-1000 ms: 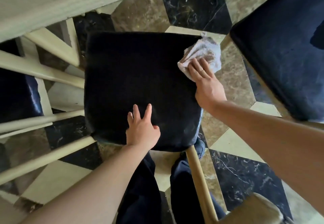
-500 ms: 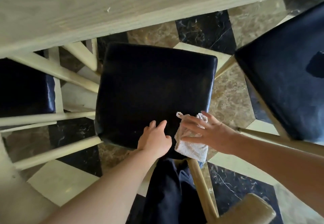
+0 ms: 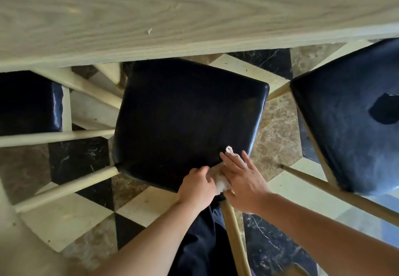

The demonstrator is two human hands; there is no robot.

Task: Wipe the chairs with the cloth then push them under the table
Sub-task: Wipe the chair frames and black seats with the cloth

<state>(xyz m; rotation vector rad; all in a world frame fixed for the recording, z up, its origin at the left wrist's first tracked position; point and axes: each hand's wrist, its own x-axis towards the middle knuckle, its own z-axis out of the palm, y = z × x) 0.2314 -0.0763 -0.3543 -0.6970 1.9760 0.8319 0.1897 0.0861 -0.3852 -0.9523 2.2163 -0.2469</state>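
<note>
A chair with a black padded seat (image 3: 185,120) and pale wooden legs stands in front of me, its far edge just under the light wooden table (image 3: 172,12). A small white cloth (image 3: 221,181) lies on the seat's near right corner. My right hand (image 3: 244,180) presses flat on the cloth with fingers spread. My left hand (image 3: 197,187) rests on the seat's near edge, touching the cloth; most of the cloth is hidden between the two hands.
A second black-seated chair (image 3: 349,124), with a torn patch in its cover, stands to the right. A third black seat (image 3: 28,103) sits at the left, under the table. The floor is checkered marble. My dark trousers show below.
My right hand dragged the cloth from the seat's far right corner down to its near right corner, beside my left hand. The seat's far edge now reaches the table edge.
</note>
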